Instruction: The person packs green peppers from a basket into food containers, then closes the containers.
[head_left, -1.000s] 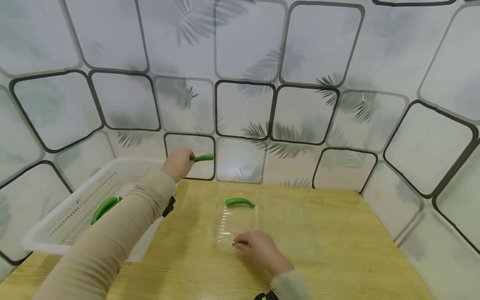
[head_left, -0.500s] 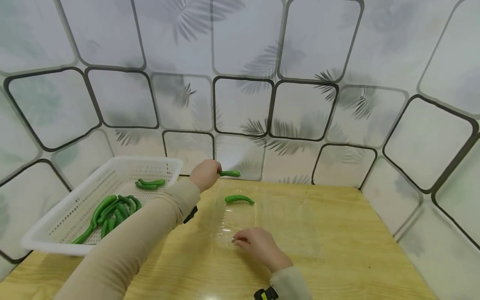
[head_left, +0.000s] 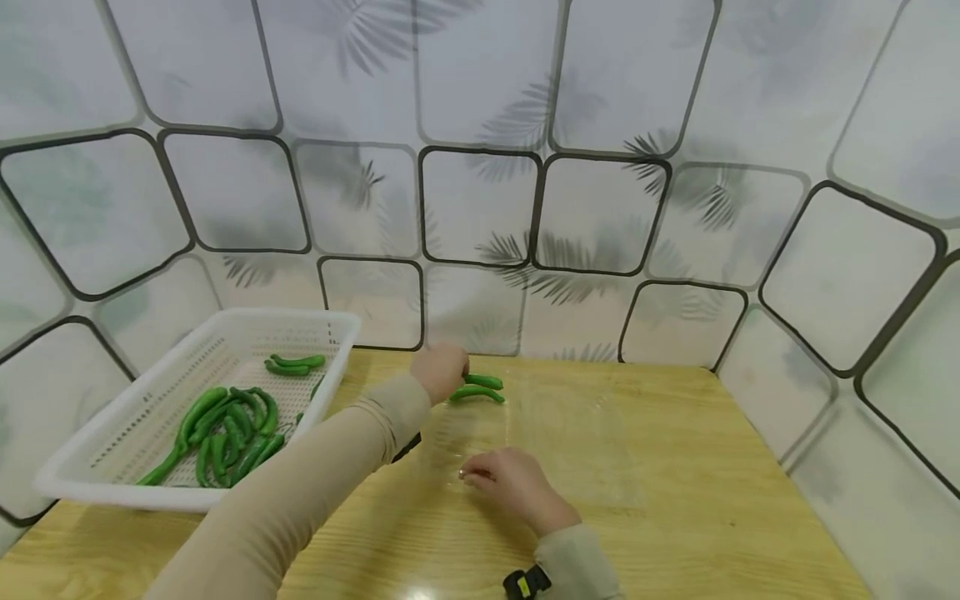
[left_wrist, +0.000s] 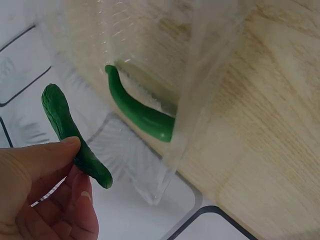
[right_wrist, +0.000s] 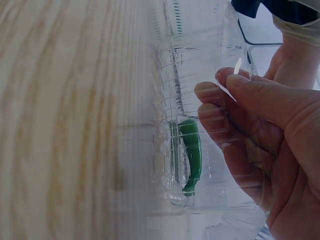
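Observation:
My left hand (head_left: 440, 372) pinches a green chili pepper (left_wrist: 75, 135) between thumb and fingers, at the far end of a clear plastic box (head_left: 472, 437). In the left wrist view the pepper is tilted, its two ends sticking out of the grip. Inside the box lies another green chili pepper (left_wrist: 135, 112), slightly curved, near the back wall. My right hand (right_wrist: 270, 130) pinches the box's near rim between thumb and forefinger; the other fingers show through the clear wall. The box's open lid (head_left: 581, 450) lies flat to the right.
A white perforated basket (head_left: 127, 497) stands at the left, holding a pile of green chili peppers (head_left: 232, 433) and a few more (head_left: 296, 365) near its back. The wooden table (head_left: 720, 500) meets a patterned wall covering (head_left: 480, 208) behind.
My left hand has moved right and down with the pepper, from above the basket's far corner to over the back of the box. The right hand stays at the box's near rim.

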